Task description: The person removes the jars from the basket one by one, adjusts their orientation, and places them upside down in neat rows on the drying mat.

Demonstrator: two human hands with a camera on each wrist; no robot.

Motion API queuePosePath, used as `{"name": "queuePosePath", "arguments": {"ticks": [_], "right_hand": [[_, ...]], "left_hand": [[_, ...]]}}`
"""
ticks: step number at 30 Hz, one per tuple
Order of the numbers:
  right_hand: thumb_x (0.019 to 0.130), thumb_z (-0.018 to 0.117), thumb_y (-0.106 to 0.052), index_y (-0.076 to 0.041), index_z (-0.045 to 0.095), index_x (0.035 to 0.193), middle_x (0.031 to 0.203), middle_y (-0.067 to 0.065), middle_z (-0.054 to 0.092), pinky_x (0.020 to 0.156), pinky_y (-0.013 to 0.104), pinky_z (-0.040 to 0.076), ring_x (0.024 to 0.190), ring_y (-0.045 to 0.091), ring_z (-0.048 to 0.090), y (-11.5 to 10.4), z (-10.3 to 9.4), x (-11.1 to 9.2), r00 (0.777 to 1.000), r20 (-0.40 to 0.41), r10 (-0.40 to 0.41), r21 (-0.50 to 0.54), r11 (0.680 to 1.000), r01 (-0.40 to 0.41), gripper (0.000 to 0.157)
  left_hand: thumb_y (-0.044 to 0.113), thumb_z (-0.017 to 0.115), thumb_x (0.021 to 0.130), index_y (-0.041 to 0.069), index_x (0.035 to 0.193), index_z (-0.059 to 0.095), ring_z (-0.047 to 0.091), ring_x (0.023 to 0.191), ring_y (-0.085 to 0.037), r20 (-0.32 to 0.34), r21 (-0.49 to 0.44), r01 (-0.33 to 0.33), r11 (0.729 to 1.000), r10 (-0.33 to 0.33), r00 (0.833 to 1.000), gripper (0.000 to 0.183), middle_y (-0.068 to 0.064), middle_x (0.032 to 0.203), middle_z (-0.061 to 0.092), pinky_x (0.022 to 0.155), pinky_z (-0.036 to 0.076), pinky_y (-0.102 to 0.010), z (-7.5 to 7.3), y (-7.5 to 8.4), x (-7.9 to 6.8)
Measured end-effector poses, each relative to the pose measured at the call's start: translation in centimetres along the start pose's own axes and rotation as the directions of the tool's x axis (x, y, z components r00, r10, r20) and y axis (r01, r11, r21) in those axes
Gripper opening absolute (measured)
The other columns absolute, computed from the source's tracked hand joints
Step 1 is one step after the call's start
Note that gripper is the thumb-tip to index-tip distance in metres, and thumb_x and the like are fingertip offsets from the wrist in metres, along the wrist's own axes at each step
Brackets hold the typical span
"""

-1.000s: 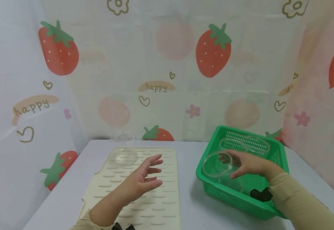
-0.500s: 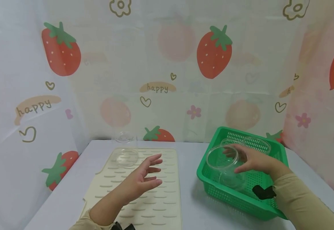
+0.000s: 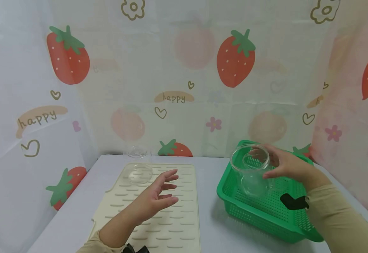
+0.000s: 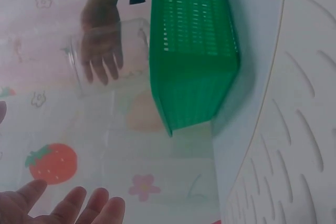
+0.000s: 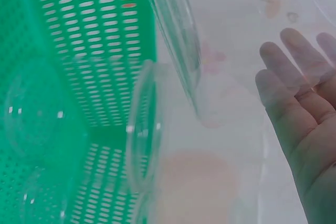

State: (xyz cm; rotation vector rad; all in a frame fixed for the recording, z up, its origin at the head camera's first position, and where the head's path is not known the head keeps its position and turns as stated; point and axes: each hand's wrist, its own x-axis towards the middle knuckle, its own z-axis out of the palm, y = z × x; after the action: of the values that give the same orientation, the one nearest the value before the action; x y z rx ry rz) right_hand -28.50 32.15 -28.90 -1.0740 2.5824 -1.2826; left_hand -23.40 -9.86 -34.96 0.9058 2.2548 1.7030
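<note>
jar [image 3: 250, 175], clear and wide-mouthed, is held mouth up in a person's right hand [image 3: 291, 168], over a green basket [image 3: 256, 221] at the right of a white tabletop [image 3: 209, 218]. the hand is clamped on the jar: fingers reach round its far side and show through the wall, the thumb lies on the near side. in the left wrist view, the jar appears just above the basket's rim, its bottom end toward it. two more jars [image 5: 139, 129] sit side by side inside the basket, seen best from the right wrist; in the head view, one shows through the held jar's wall. the left hand [image 3: 153, 198] hovers over a cream mat [image 3: 184, 225], palm turned inward, its fingers loosely bent and apart from the thumb. the two hands are well apart. a standing jar [image 3: 138, 174], also clear, is upright at the mat's far left corner, beyond the left hand. short curved ridges run across the mat, which lies left of the basket with bare tabletop between. tan sleeves [image 3: 339, 211] cover both forearms, and a black strap [image 3: 292, 202] shows at the right wrist. behind, a pale backdrop [image 3: 199, 102] carries red strawberries [image 3: 236, 61], hearts and the word "happy."
</note>
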Motion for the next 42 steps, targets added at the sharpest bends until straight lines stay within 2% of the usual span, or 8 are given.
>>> {"name": "queuePosePath", "arguments": {"ticks": [3,8,14,20,22,25,29,42], "right_hand": [[0.077,0.07,-0.001,-0.012,0.03,0.139,0.132,0.013,0.046,0.094,0.018,0.039,0.123,0.027,0.043,-0.5,-0.3,0.2,1.0,-0.003,-0.021,-0.016,1.0,0.021,0.075],[0.075,0.069,0.003,-0.009,0.029,0.14,0.133,0.012,0.045,0.094,0.019,0.039,0.124,0.018,0.043,-1.4,-0.3,0.7,0.997,-0.013,-0.078,0.024,0.997,0.078,0.077],[0.073,0.068,0.008,-0.007,0.027,0.141,0.135,0.01,0.044,0.092,0.021,0.042,0.126,0.017,0.041,-2.7,0.6,1.7,0.986,-0.04,-0.159,0.062,0.985,0.162,0.081],[0.068,0.07,0.009,-0.004,0.028,0.14,0.135,0.011,0.044,0.094,0.028,0.043,0.127,0.024,0.039,-3.9,1.8,3.2,0.972,-0.092,-0.217,0.147,0.962,0.229,0.085],[0.068,0.07,0.009,0.001,0.028,0.138,0.134,0.013,0.045,0.095,0.03,0.042,0.126,0.026,0.04,-4.1,2.3,3.7,0.956,-0.108,-0.274,0.183,0.939,0.29,0.082],[0.07,0.07,0.007,0.008,0.027,0.136,0.133,0.017,0.045,0.097,0.032,0.04,0.126,0.028,0.041,-4.4,3.0,4.5,0.918,-0.133,-0.374,0.235,0.888,0.396,0.08],[0.074,0.072,-0.001,0.008,0.025,0.137,0.135,0.021,0.042,0.101,0.035,0.035,0.126,0.032,0.04,-5.0,4.1,5.4,0.877,-0.162,-0.452,0.301,0.824,0.48,0.079],[0.075,0.075,-0.022,0.003,0.026,0.139,0.136,0.019,0.041,0.103,0.041,0.031,0.127,0.035,0.037,-5.3,9.1,7.5,0.833,-0.294,-0.469,0.447,0.703,0.554,0.085]], "left_hand": [[0.019,0.061,0.088,0.025,0.141,0.025,0.036,0.127,-0.028,-0.001,0.002,-0.001,1.0,0.001,1.0,0.065,-0.007,0.143,0.03,0.1,0.036,-0.043,0.0,-0.1,0.0],[0.018,0.061,0.088,0.025,0.141,0.025,0.036,0.127,-0.028,-0.003,0.002,-0.002,1.0,0.002,1.0,0.064,-0.007,0.143,0.03,0.1,0.036,-0.044,-0.1,-0.1,0.0],[0.02,0.061,0.088,0.026,0.141,0.026,0.036,0.126,-0.027,-0.008,0.008,-0.006,1.0,0.006,1.0,0.064,-0.006,0.143,0.03,0.1,0.036,-0.043,-0.2,-0.1,0.0],[0.018,0.061,0.088,0.025,0.141,0.026,0.036,0.126,-0.028,-0.01,0.003,-0.022,1.0,0.022,1.0,0.064,-0.006,0.142,0.031,0.1,0.036,-0.044,-0.2,0.0,0.1],[0.017,0.061,0.088,0.025,0.141,0.025,0.036,0.126,-0.028,-0.009,0.001,-0.024,1.0,0.024,1.0,0.064,-0.006,0.142,0.03,0.1,0.035,-0.045,-0.2,0.0,0.2],[0.016,0.06,0.088,0.025,0.141,0.025,0.036,0.126,-0.028,-0.01,-0.006,-0.029,1.0,0.029,1.0,0.064,-0.006,0.142,0.03,0.1,0.035,-0.045,-0.1,0.1,0.3],[0.013,0.059,0.089,0.026,0.141,0.025,0.036,0.126,-0.027,-0.016,-0.024,-0.044,0.999,0.043,0.999,0.064,-0.006,0.142,0.029,0.1,0.035,-0.044,-0.1,0.0,0.4],[0.014,0.059,0.088,0.021,0.142,0.025,0.034,0.128,-0.028,-0.057,-0.133,-0.071,0.989,0.064,0.996,0.064,-0.006,0.143,0.03,0.097,0.039,-0.043,0.2,-0.1,1.2]]}}
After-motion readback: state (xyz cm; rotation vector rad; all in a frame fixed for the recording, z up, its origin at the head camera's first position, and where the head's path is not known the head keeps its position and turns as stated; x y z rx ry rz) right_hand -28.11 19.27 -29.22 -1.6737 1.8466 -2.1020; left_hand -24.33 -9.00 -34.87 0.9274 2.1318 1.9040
